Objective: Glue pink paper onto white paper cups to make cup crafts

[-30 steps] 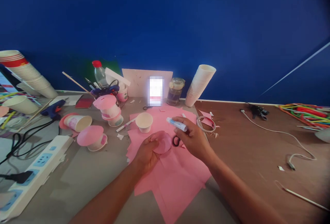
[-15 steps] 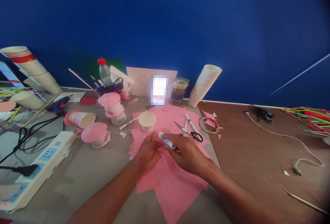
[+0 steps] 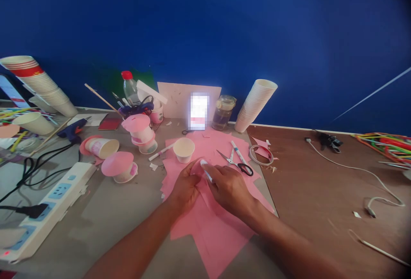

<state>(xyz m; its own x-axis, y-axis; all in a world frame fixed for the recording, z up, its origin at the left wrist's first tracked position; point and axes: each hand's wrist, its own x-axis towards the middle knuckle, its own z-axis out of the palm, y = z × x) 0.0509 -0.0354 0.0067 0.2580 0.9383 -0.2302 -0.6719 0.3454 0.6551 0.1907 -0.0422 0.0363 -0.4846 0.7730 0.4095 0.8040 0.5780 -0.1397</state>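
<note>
While the left hand (image 3: 184,188) pinches a pink piece (image 3: 196,168) above pink paper (image 3: 221,236), the right hand (image 3: 228,187) grips a white tube (image 3: 207,172) over it, long axis slanting, tip pointing forward and left. 1 cup (image 3: 184,150) and scissors (image 3: 244,169) sit just beyond; grey table (image 3: 105,210) opens left, past the paper's edge.

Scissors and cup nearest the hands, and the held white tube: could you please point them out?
Scissors (image 3: 239,166), head view: black handle.
Cup (image 3: 184,158), head view: front wall.
White tube (image 3: 207,172), head view: barrel.

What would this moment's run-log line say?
left hand: holds pink disc; right hand: holds tube at disc; cup: upright; scissors: on paper
</note>
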